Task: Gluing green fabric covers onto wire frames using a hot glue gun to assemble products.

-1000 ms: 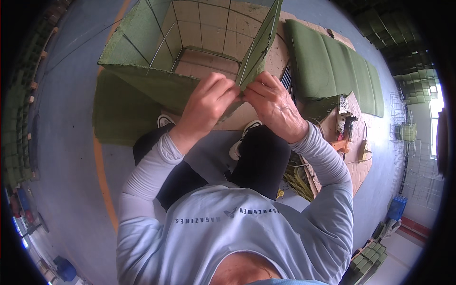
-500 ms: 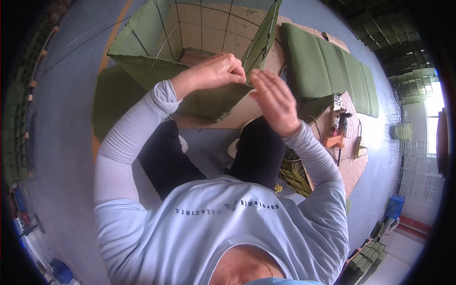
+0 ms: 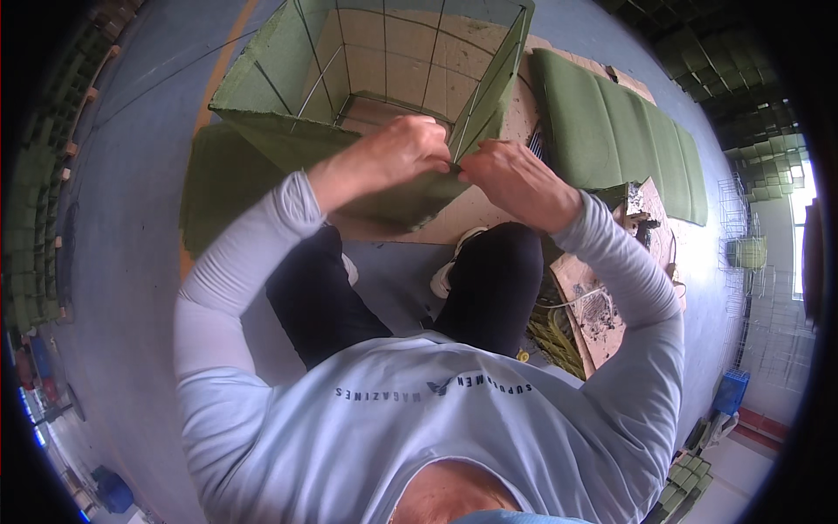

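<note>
While we look down past our own chest and knees, our left hand point(image 3: 397, 155) is curled tight, knuckles up, its fingertips pinching the near corner of the green fabric-lined wire cage point(image 3: 384, 96) where the near wall meets the right-hand panel. Our right hand point(image 3: 515, 179) sits just beside it, nearly touching, fingers bent and thumb pressed in on that same corner edge; neither hand is spread open, and both grip the green cloth and the thin wire running along it. What exactly lies between the fingertips we cannot tell, as the knuckles hide it.

That cage stands open-topped on the grey floor point(image 3: 140, 218) straight ahead of our legs, its wire grid showing against the pale inner lining, with the near wall sagging toward us under the left hand. Just to its right lies a long green padded mat point(image 3: 620, 131), flat. Nearer our right knee, brown cardboard sheets point(image 3: 602, 306) lie beside a bundle of green strips point(image 3: 554, 341).
</note>
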`<control>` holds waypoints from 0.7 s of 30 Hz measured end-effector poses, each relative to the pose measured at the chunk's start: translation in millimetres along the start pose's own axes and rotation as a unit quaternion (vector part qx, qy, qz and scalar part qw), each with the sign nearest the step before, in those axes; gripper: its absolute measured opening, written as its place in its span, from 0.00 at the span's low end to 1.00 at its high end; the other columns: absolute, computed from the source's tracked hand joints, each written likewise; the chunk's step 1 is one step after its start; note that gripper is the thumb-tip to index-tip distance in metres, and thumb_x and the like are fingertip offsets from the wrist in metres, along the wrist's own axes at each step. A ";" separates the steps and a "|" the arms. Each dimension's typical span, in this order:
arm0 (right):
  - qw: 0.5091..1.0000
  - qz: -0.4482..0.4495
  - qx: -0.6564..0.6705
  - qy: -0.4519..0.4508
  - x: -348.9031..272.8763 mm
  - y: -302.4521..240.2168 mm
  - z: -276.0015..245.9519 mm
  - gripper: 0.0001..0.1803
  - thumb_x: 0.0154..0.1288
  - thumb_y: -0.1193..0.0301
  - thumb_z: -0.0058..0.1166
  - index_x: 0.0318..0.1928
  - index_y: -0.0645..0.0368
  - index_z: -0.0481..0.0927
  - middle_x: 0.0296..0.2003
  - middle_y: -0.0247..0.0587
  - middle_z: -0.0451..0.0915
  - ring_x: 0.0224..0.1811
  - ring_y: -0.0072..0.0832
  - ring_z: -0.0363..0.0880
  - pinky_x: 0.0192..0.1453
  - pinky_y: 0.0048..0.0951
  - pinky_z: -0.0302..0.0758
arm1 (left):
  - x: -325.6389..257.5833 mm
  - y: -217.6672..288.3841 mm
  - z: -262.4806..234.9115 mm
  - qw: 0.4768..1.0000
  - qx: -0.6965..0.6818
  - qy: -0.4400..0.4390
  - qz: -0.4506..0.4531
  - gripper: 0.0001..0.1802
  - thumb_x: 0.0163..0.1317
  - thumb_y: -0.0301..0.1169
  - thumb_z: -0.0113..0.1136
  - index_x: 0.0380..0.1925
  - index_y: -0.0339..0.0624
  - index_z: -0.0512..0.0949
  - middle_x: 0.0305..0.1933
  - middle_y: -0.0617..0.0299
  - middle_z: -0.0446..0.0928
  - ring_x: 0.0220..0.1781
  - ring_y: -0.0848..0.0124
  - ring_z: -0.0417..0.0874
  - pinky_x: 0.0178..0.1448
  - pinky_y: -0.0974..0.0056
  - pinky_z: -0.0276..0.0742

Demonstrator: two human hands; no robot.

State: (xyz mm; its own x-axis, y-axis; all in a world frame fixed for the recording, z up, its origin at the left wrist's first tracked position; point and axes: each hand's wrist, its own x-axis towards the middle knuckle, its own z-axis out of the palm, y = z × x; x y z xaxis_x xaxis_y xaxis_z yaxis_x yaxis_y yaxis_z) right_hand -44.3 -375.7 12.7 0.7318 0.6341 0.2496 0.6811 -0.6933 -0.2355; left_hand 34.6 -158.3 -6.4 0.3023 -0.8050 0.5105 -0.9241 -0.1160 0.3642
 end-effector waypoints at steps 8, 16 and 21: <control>0.990 0.063 0.011 0.122 -5.5 -21.2 0.6 0.14 0.67 0.68 0.57 0.45 0.66 0.80 0.39 0.51 0.83 0.46 0.48 0.82 0.50 0.44 0.79 | -17.5 6.2 -46.5 0.963 -0.015 0.192 -0.188 0.11 0.70 0.28 0.55 0.46 0.33 0.82 0.48 0.55 0.82 0.48 0.64 0.85 0.48 0.64 0.80; 0.994 0.063 -0.055 0.076 17.0 -30.6 31.7 0.14 0.63 0.75 0.55 0.48 0.69 0.73 0.35 0.57 0.81 0.39 0.49 0.83 0.43 0.43 0.79 | -38.8 12.8 3.8 0.988 0.118 0.092 -0.045 0.16 0.53 0.25 0.69 0.43 0.37 0.82 0.43 0.56 0.83 0.45 0.58 0.83 0.48 0.58 0.81; 0.996 0.089 0.005 -0.004 24.6 -16.5 31.0 0.05 0.62 0.76 0.50 0.36 0.65 0.76 0.24 0.52 0.80 0.31 0.48 0.83 0.35 0.44 0.78 | -25.7 -18.4 -6.9 0.999 0.007 -0.024 -0.030 0.08 0.61 0.33 0.64 0.32 0.39 0.81 0.31 0.56 0.81 0.33 0.56 0.83 0.37 0.57 0.78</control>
State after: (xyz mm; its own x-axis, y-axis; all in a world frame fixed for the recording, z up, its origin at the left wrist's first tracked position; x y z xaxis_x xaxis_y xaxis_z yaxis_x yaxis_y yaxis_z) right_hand -36.8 -338.0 -6.5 0.8409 0.5046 0.1957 0.5411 -0.7914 -0.2843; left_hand 45.4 -131.5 -20.9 0.3459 -0.8233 0.4500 -0.9078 -0.1724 0.3824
